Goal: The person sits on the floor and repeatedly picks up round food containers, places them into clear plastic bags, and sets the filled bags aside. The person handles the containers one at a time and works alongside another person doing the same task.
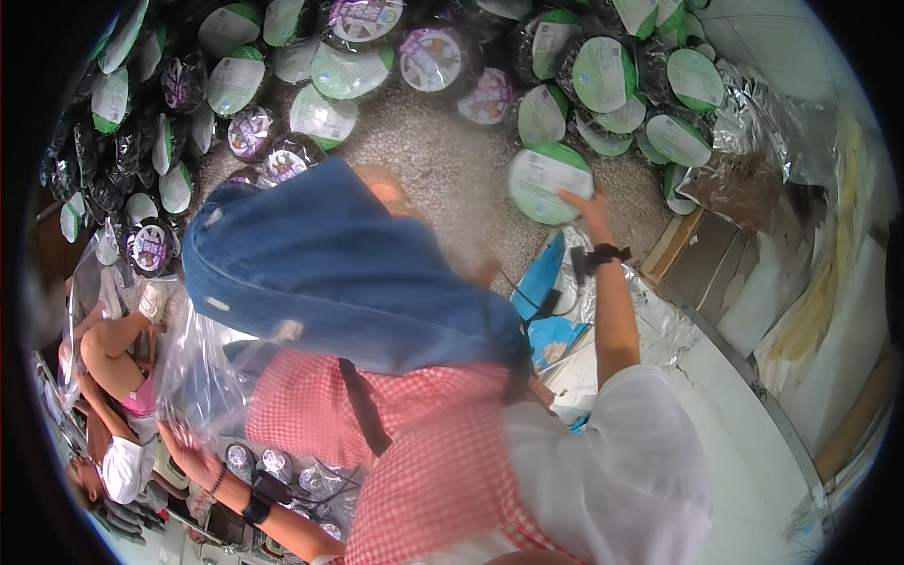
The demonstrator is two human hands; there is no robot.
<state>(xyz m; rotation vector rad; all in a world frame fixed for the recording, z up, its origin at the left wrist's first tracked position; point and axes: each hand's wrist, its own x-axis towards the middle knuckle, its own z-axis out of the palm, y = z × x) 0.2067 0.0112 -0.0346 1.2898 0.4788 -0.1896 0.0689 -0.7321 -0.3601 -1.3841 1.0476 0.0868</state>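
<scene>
My right hand (592,212) grips the edge of a round wrapped package (549,182) with a green and white printed face, above the speckled floor. At the lower left, my left hand (191,452) touches the bottom of a clear plastic bag (201,374) that hangs beside my denim-covered knee; how firmly the fingers hold it is blurred. Many similar round packages, some with green and white faces (604,74), others with purple and white ones (431,60), lie in heaps ahead of me.
Crumpled silvery film (748,127) and a wooden-edged board (671,247) are at the right. Another person (116,395) sits at the left by more clear plastic. Blue packaging (547,282) lies near my right forearm. Upright wrapped items (275,462) stand behind my left wrist.
</scene>
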